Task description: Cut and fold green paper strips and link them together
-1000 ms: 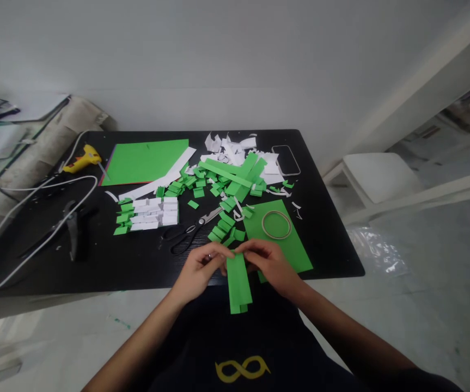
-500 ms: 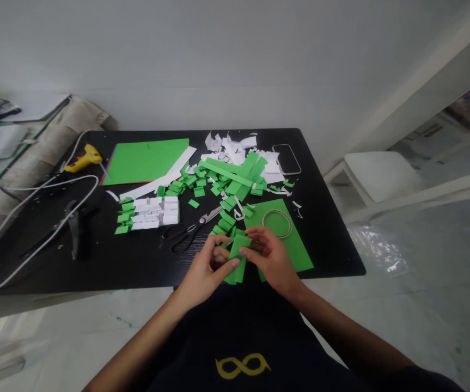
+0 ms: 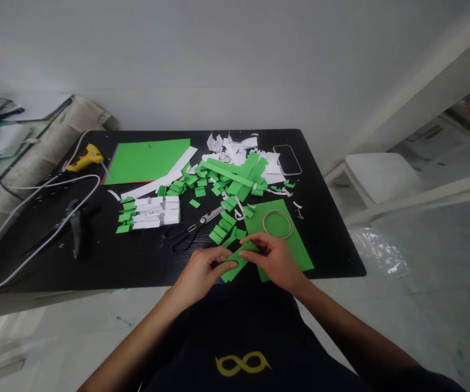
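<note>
Between my two hands is a green paper strip (image 3: 238,262), slanting up to the right near the table's front edge. My left hand (image 3: 209,268) pinches its lower left part with the thumb on top. The upper right end is pinched by my right hand (image 3: 273,258), thumb and fingers pressed together. Small folded green paper pieces (image 3: 223,227) lie just beyond my left hand. Under and beside my right hand is a green sheet (image 3: 295,247) with a roll of tape (image 3: 278,224) on it. Scissors (image 3: 194,228) lie partly open to the left.
A block of folded white and green paper (image 3: 153,213) sits left of the scissors. Green strips and white scraps (image 3: 235,149) are heaped at the back. A yellow glue gun (image 3: 85,158), pliers (image 3: 75,231), a white cable (image 3: 38,188) and a phone (image 3: 287,159) lie around.
The green strip has turned from nearly upright to a flatter slant. Both my hands have come slightly lower and still pinch it.
</note>
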Motion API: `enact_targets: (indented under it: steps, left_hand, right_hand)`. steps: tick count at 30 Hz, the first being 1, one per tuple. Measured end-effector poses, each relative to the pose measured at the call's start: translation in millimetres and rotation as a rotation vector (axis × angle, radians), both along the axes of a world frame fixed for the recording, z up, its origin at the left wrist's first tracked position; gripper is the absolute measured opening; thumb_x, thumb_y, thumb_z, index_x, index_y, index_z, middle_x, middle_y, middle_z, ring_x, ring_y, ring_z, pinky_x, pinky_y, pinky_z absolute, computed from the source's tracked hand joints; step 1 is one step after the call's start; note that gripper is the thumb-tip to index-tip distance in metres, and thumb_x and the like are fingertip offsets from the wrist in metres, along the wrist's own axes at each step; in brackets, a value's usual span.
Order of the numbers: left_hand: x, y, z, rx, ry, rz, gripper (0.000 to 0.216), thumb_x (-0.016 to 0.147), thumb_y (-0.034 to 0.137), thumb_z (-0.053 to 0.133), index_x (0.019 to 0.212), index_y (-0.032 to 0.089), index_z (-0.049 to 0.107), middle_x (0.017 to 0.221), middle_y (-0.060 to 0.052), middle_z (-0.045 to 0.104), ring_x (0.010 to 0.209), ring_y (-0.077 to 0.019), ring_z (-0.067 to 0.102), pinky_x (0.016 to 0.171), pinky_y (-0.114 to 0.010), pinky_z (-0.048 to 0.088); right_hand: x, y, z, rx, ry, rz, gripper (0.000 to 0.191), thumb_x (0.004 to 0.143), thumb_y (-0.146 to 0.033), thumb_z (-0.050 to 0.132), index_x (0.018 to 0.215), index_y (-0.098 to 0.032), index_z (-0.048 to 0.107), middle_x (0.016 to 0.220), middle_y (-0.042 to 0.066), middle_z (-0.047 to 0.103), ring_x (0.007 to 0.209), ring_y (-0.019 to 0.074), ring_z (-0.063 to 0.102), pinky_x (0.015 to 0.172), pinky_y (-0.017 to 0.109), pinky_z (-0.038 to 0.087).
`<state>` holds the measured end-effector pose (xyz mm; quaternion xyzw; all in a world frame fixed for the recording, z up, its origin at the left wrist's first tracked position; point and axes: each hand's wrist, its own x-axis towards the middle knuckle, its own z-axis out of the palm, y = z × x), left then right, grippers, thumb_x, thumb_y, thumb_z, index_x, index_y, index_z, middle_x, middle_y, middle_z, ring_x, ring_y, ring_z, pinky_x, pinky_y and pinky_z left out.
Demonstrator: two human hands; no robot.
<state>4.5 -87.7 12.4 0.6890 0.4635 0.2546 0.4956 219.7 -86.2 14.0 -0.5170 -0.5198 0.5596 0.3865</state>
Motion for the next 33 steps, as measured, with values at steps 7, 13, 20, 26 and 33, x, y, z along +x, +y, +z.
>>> enact_targets:
  steps: [7, 13, 20, 26, 33]
  left_hand:
    - [0, 0, -3.7, -0.015, -0.018, 0.086, 0.023, 0.094, 0.041, 0.072, 0.100, 0.019, 0.074, 0.073, 0.001, 0.069, 0.066, -0.0149, 0.062, 0.060, -0.024, 0.042]
    - [1, -4, -10.0, -0.155, -0.110, 0.179, 0.025, 0.088, 0.041, 0.076, 0.099, 0.020, 0.070, 0.064, 0.002, 0.071, 0.057, -0.0160, 0.067, 0.058, -0.025, 0.051]
    - [3, -3, -8.1, -0.156, -0.214, 0.223, 0.021, 0.089, 0.038, 0.075, 0.086, 0.018, 0.070, 0.063, 0.000, 0.073, 0.058, -0.0153, 0.070, 0.058, -0.024, 0.056]
    - [1, -4, -8.5, -0.136, -0.182, 0.133, 0.020, 0.093, 0.036, 0.072, 0.085, 0.018, 0.072, 0.066, -0.001, 0.075, 0.059, -0.0151, 0.071, 0.059, -0.024, 0.057]
    - [2, -4, -9.5, -0.147, -0.211, 0.112, 0.019, 0.095, 0.037, 0.071, 0.094, 0.018, 0.071, 0.072, -0.002, 0.076, 0.066, -0.0173, 0.073, 0.064, -0.027, 0.058]
  right_hand:
    - [-5, -1, -2.5, 0.023, 0.084, -0.150, 0.025, 0.074, -0.034, 0.089, 0.092, -0.022, 0.076, 0.081, 0.001, 0.073, 0.077, 0.0190, 0.069, 0.069, 0.031, 0.057]
    - [-3, 0, -0.1, 0.011, 0.088, -0.211, 0.024, 0.076, -0.035, 0.088, 0.093, -0.023, 0.075, 0.080, 0.001, 0.071, 0.076, 0.0187, 0.068, 0.068, 0.031, 0.061]
    - [3, -1, -1.8, 0.038, 0.040, -0.082, 0.030, 0.077, -0.035, 0.089, 0.100, -0.023, 0.075, 0.100, 0.004, 0.075, 0.082, 0.0197, 0.073, 0.074, 0.034, 0.063]
    - [5, -1, -1.4, 0.056, -0.076, -0.020, 0.023, 0.077, -0.035, 0.089, 0.094, -0.024, 0.078, 0.094, 0.004, 0.077, 0.089, 0.0233, 0.075, 0.074, 0.035, 0.063]
    - [3, 0, 1.6, -0.055, 0.031, -0.063, 0.034, 0.069, -0.043, 0.095, 0.088, -0.021, 0.077, 0.085, 0.001, 0.075, 0.065, 0.0172, 0.073, 0.065, 0.032, 0.063]
